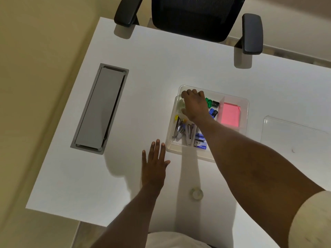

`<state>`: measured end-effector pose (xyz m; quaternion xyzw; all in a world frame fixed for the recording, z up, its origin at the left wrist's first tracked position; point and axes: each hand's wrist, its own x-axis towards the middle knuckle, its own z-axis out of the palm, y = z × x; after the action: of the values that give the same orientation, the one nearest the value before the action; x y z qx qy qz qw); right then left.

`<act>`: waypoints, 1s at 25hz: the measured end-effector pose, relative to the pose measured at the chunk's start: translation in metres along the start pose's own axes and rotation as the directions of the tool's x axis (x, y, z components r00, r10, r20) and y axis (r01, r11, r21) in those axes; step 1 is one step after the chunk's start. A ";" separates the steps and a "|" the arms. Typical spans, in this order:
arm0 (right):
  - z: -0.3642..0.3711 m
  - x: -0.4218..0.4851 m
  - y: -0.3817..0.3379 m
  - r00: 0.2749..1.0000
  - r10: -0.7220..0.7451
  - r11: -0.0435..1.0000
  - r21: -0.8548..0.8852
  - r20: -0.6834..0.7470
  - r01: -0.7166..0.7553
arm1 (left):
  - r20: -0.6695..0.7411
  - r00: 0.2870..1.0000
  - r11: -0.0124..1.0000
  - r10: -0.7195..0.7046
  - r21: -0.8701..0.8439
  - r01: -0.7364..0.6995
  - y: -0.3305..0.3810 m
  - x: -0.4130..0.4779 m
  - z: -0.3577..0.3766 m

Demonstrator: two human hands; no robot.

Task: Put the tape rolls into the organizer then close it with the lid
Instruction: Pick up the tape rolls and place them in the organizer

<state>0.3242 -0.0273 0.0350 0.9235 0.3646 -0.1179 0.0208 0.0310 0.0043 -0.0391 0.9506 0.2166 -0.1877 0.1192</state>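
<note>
A clear plastic organizer [244, 104] sits on the white desk, holding staplers, sharpeners and a pink note pad. My right hand [194, 104] reaches into its far left compartment, fingers curled down on a clear tape roll [180, 104] that shows partly under the fingers. A second clear tape roll [196, 193] lies on the desk near me, between my two arms. My left hand [154, 164] rests flat on the desk just left of the organizer, fingers spread, holding nothing. The clear lid [293, 138] lies flat on the desk to the right of the organizer.
A grey cable hatch [100, 108] is set into the white desk [152, 68] at the left. A black office chair [197, 17] stands at the far edge, its armrests over the desk. The desk's left edge drops to a beige floor.
</note>
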 end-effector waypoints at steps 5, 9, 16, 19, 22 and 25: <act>-0.002 -0.008 0.002 0.998 0.013 1.000 0.016 -0.055 -0.012 | 0.008 1.000 1.000 0.000 -0.011 0.000 0.000 0.001 0.000; -0.002 -0.030 -0.001 0.986 0.026 0.998 0.059 -0.163 -0.016 | 0.015 1.000 1.000 -0.005 -0.020 0.006 0.002 0.001 -0.002; 0.013 -0.094 -0.019 0.956 0.014 0.992 0.124 -0.292 0.023 | 0.061 0.998 0.999 -0.018 -0.028 0.020 0.008 0.000 -0.016; 0.027 -0.128 -0.029 0.962 0.003 0.989 0.144 -0.274 0.038 | 0.090 0.996 1.000 -0.024 -0.015 0.026 0.012 -0.001 -0.022; 0.046 -0.168 -0.037 0.971 0.001 0.978 0.201 -0.239 0.049 | 0.104 0.994 0.999 -0.033 -0.003 0.033 0.016 -0.001 -0.027; 0.065 -0.209 -0.039 0.984 0.020 0.969 0.244 -0.178 0.024 | 0.112 0.993 1.000 -0.028 -0.001 0.029 0.017 -0.001 -0.030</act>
<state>0.1368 -0.1461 0.0226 0.9254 0.3486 -0.0786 -0.1264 0.0473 -0.0019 -0.0095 0.9352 0.2233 -0.2422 0.1295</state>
